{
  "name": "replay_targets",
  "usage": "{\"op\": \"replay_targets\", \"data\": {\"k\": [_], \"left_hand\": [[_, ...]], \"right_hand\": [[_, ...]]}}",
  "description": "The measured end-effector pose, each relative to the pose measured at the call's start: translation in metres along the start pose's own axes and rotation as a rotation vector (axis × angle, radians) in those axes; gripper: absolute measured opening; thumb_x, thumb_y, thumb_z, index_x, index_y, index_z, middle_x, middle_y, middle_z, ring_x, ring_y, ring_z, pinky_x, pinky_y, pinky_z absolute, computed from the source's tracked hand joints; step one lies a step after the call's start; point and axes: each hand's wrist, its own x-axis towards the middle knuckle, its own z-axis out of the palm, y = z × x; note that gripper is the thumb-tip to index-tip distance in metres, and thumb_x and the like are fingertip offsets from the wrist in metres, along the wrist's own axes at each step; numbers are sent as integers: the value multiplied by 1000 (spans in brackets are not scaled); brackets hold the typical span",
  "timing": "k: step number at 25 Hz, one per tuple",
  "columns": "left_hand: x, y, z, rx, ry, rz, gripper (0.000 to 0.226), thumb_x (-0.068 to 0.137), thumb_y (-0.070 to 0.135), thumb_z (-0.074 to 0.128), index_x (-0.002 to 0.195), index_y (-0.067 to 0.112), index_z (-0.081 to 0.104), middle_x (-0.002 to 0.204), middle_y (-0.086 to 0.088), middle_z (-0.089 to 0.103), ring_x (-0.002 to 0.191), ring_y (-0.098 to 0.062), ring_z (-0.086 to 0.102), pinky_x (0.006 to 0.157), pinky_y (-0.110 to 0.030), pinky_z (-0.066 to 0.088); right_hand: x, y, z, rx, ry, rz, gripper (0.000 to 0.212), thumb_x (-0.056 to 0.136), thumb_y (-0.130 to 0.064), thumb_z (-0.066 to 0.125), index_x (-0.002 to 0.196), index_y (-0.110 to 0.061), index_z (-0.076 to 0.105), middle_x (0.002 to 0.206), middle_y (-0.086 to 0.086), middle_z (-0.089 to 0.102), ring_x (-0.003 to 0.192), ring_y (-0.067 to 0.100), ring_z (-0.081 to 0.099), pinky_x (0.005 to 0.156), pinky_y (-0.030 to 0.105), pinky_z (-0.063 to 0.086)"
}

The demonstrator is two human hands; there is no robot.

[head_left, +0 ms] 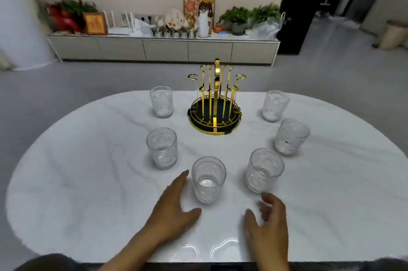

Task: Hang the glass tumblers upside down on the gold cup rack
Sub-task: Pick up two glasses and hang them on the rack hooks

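A gold cup rack (215,102) with bare upright prongs and a dark round base stands at the far middle of the white marble table (88,182). Several ribbed glass tumblers stand upright in an arc around it. The nearest tumbler (208,179) is front centre, with another (263,170) to its right and one (162,148) to its left. My left hand (174,206) is open, fingers spread just left of the nearest tumbler, not touching it. My right hand (268,224) is open, fingers curled, below the front-right tumbler.
More tumblers stand farther back: one at the back left (161,101), two on the right (274,105) (290,137). Beyond the table lies grey floor, then a low sideboard (163,49) crowded with plants and ornaments.
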Motion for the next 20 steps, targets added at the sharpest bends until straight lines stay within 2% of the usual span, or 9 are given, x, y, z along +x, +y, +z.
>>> {"op": "replay_targets", "data": {"k": [2,4,5,8,11,13,15,18,20], "left_hand": [[3,23,0,-236,24,6,90,60,29,76,123,71,27,124,52,43,115,23,43,88,0,32],[4,31,15,-325,42,-88,81,55,34,81,118,62,39,115,43,57,106,19,52,81,-2,38],[6,32,20,-370,97,-123,75,54,36,82,116,55,45,112,34,63,102,16,56,80,-6,41],[7,29,23,-417,180,-179,69,47,35,86,108,39,54,100,21,72,90,5,65,76,-16,50],[9,40,13,-485,243,-117,67,43,30,90,101,28,57,94,21,70,89,-10,68,72,-21,52],[23,56,-15,-568,353,-66,63,43,35,90,99,28,62,95,19,70,86,-5,67,66,-16,50],[50,81,-56,-642,440,10,61,47,38,90,103,26,67,96,7,73,81,-1,68,62,-16,51],[95,114,-123,-527,560,118,70,54,45,90,110,25,54,97,-2,66,74,2,66,55,-13,49],[127,122,-152,-388,584,120,71,57,56,83,111,25,49,101,0,61,80,-4,64,60,-21,53]], "right_hand": [[22,-13,-14,149,-26,131,78,66,-6,80,132,-25,41,133,5,48,122,30,49,97,44,41],[44,-17,-19,150,-105,144,96,63,-11,84,142,-22,31,135,5,49,121,29,50,96,43,41],[53,-22,-19,162,-131,154,97,63,-15,85,142,-24,30,132,5,54,114,29,53,91,41,43],[61,-28,-16,167,-103,145,80,62,-23,86,128,-29,42,120,5,63,92,25,56,76,35,41],[68,-28,-24,308,-106,139,71,59,-20,90,116,-35,51,118,2,62,100,22,61,82,39,49],[81,-44,-32,373,-87,52,70,58,-26,92,117,-37,55,119,-3,61,105,20,62,82,37,51],[104,-77,-46,459,-24,-69,72,54,-37,92,115,-41,55,116,-5,61,96,14,65,73,30,54],[156,-134,-65,542,87,-192,64,49,-49,89,101,-36,55,105,1,63,88,17,63,73,36,54],[190,-165,-71,547,124,-238,65,51,-54,87,104,-31,56,102,3,66,89,18,63,77,38,53]]}}
